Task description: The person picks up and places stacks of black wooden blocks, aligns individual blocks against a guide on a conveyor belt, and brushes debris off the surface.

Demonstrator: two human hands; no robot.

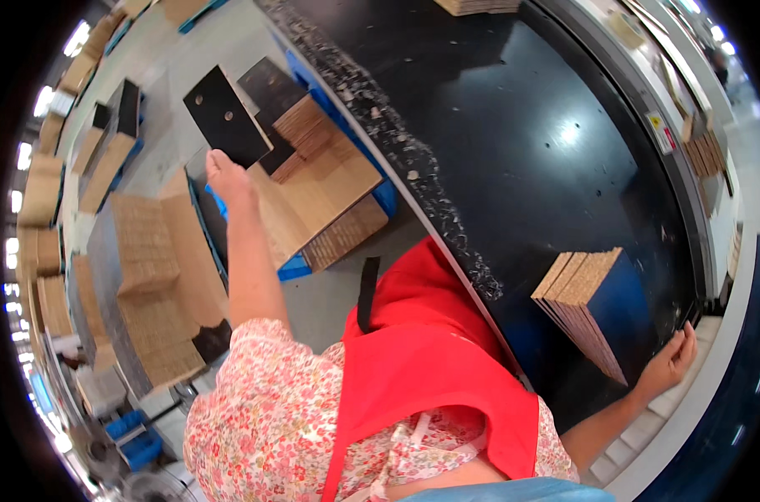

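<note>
My left hand (229,180) is closed on the near end of a black board (227,115) with two small round marks on its face. The board is tilted over a pallet stack of brown and black boards (334,180) on the floor. At the right, my right hand (675,358) is at the far edge of the black worktable (497,142), its fingers pressed together on a thin dark edge I cannot make out. Between that hand and me, a short pile of dark-faced boards (589,293) with raw chipboard edges lies on the table.
Another board stack (150,276) stands at the left, with more stacks (112,155) on blue pallets behind. Chipped dark patches run along the table's near edge. Boards (478,7) lie at its far end. A machine frame (648,100) borders the table's right side.
</note>
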